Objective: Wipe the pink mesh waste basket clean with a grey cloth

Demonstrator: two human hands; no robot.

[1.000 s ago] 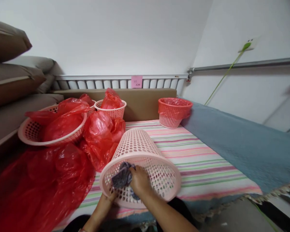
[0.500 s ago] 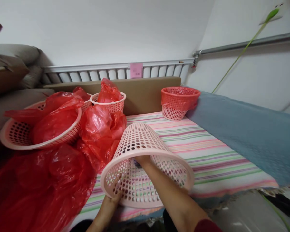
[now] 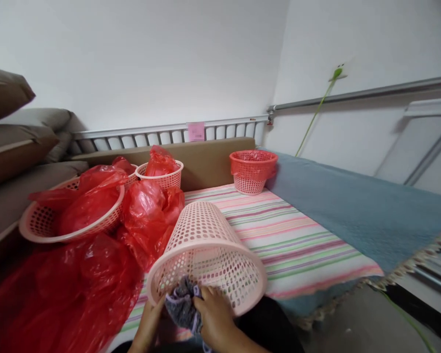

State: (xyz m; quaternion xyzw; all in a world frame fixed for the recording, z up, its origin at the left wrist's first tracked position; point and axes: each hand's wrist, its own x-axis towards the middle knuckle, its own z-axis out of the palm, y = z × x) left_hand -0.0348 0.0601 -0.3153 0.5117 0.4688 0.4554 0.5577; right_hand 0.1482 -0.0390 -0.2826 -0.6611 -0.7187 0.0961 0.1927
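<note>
A pale pink plastic basket (image 3: 206,235) with a holed wall lies on its side, its mouth turned toward me. My right hand (image 3: 215,311) is closed around a bunched grey cloth (image 3: 183,306) with purple edging, at the lower rim of the basket's mouth. My left hand (image 3: 152,314) grips the rim at the lower left, right beside the cloth; some of its fingers are hidden. Under the basket is a striped cloth (image 3: 279,235). Red plastic bags (image 3: 143,211) lie against the basket's left side.
At left, a wide pink basket (image 3: 33,230) holds red plastic, and a smaller basket (image 3: 172,179) behind holds a red bag. A red-lined basket (image 3: 250,184) stands at the back right. Cushions (image 3: 18,142) are stacked far left. A blue cover (image 3: 327,196) lies to the right.
My right hand has come out from deep inside the basket to its mouth, bringing the grey cloth into view. My left hand stays at the rim. The view has shifted somewhat.
</note>
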